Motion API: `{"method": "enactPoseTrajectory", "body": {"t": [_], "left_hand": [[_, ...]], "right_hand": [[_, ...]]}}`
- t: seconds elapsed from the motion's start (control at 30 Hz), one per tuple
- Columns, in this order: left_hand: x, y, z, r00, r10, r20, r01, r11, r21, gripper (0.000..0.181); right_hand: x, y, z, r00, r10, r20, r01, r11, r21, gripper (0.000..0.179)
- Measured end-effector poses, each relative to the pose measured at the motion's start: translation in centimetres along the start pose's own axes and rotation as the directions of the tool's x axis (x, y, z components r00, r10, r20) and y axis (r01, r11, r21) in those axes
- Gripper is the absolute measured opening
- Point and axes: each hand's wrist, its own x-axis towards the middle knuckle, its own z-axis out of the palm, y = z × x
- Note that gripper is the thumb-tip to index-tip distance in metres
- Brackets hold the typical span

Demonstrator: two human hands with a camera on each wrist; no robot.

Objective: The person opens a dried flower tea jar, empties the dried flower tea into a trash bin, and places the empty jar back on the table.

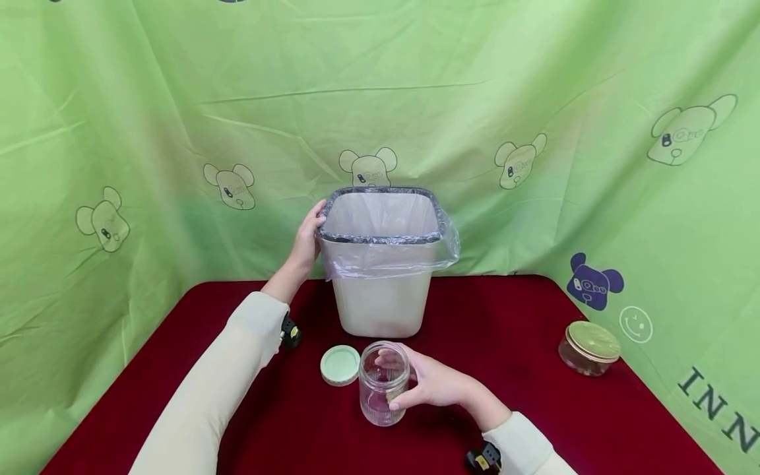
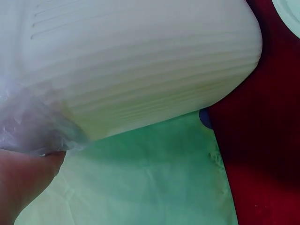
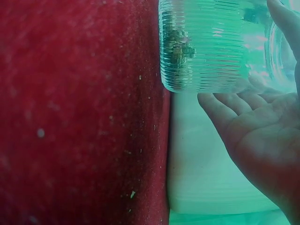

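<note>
A pale trash can point(image 1: 382, 303) stands upright at the back of the table, with a clear bag point(image 1: 380, 260) folded over its dark-banded rim. My left hand point(image 1: 305, 241) grips the can's left side at the rim; in the left wrist view part of this hand point(image 2: 28, 178) shows below the bag's plastic. Nearer me, an uncapped ribbed glass jar point(image 1: 384, 386) stands upright on the table. Around its right side my right hand point(image 1: 436, 379) holds it, thumb in front and fingers behind. A pale green lid point(image 1: 340, 365) lies just left of the jar.
A low clear jar with a gold-coloured lid point(image 1: 590, 348) stands at the table's right edge. Dark red cloth point(image 1: 493, 330) covers the table. A green printed backdrop point(image 1: 285, 119) hangs close behind the trash can and along both sides.
</note>
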Motion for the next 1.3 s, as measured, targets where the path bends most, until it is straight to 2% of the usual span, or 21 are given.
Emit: {"method": "enactPoseTrajectory", "body": {"t": [0.47, 0.93, 1.3], "left_hand": [[0.46, -0.32, 0.32, 0.998, 0.029, -0.055, -0.027, 0.999, 0.036, 0.064], [0.48, -0.64, -0.23, 0.996, 0.077, -0.054, -0.068, 0.988, 0.140, 0.068], [0.66, -0.99, -0.08, 0.996, 0.081, -0.044, -0.075, 0.988, 0.137, 0.067]], "right_hand": [[0.11, -0.14, -0.13, 1.000, -0.008, 0.008, 0.008, 1.000, -0.008, 0.082], [-0.01, 0.34, 0.19, 1.000, -0.014, -0.008, 0.015, 1.000, 0.011, 0.079], [-0.18, 0.45, 0.29, 0.997, -0.048, -0.060, 0.048, 0.999, -0.005, 0.076]]}}
